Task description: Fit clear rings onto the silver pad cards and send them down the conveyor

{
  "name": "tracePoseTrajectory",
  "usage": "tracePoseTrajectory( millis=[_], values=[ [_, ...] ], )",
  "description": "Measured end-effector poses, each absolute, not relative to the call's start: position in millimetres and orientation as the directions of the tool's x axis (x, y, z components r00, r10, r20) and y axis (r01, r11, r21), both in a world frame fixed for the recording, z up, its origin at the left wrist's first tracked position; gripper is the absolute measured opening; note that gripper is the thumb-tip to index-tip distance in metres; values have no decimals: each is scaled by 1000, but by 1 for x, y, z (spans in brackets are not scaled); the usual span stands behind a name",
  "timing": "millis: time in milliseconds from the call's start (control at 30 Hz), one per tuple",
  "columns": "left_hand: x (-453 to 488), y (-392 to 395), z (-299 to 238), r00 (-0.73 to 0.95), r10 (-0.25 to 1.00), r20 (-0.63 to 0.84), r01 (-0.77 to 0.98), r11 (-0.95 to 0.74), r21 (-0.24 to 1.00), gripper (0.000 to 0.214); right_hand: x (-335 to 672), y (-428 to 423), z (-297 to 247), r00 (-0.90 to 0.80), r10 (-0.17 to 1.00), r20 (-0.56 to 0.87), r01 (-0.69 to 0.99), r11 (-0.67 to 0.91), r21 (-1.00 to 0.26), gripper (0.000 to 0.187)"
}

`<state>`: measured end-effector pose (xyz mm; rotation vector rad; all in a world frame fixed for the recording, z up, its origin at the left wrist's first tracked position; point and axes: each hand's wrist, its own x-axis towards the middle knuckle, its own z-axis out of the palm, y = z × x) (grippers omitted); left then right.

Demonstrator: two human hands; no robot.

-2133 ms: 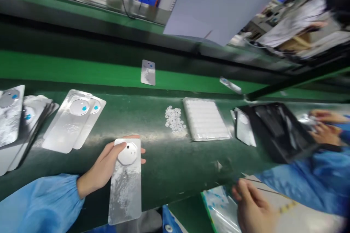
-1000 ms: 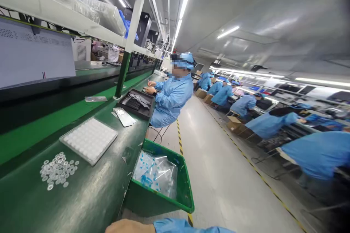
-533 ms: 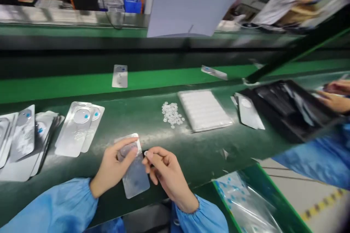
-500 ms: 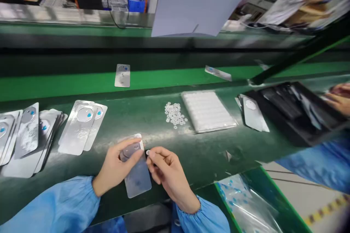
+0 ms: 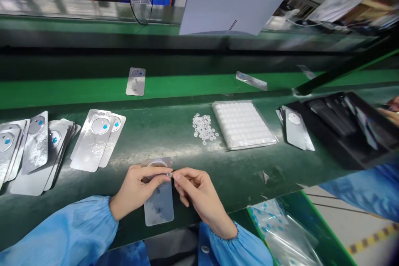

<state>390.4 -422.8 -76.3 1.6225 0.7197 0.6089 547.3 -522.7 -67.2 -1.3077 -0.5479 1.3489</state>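
A thin grey phone-back-shaped panel [image 5: 158, 203] lies on the green bench in front of me, its round-windowed top end partly hidden by fingers. My left hand [image 5: 139, 187] is over its upper part, thumb and forefinger closed at a tiny pale ring [image 5: 169, 174]. From the other side, my right hand [image 5: 196, 191] pinches the same ring by its edge, thumb against forefinger. The ring sits between both sets of fingertips, just above the panel's right edge. Beyond the hands is a pile of similar whitish rings [image 5: 204, 128].
Stacked silver panels with blue dots [image 5: 92, 141] lie to the left. Right of the rings are a pack of white sheets [image 5: 245, 124], more panels [image 5: 296, 129] and a black tray [image 5: 339, 129]. A co-worker's blue sleeve [image 5: 361, 191] shows at far right. A plastic bag [image 5: 280, 228] lies below.
The fingertips of both hands have come together at the ring, which was held by my right hand alone. My left fingers have shifted to the panel's right edge.
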Motion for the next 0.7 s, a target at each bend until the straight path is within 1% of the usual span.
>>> tracePoseTrajectory(
  millis=[100,167,267,467,567,700],
  values=[
    [389,-423,-76,680,733,12,120,-127,985,13,556,-521,-63,240,912,-332,-215,-284,-934,37],
    [389,-422,-76,681,732,14,120,-131,984,14,559,-519,-60,207,925,-318,-143,-293,-945,33],
    [389,-421,-75,693,721,10,115,-124,986,14,560,-516,-58,178,933,-311,-108,-296,-949,31],
    [390,-422,-74,702,712,0,97,-95,991,16,563,-514,-56,182,940,-289,-111,-273,-956,32],
    [390,-424,-76,694,720,5,86,-90,992,29,562,-515,-53,232,943,-239,-54,-233,-971,33],
    [391,-426,-76,690,720,69,21,-116,993,41,557,-516,-52,273,943,-189,55,-211,-976,29]
  ],
)
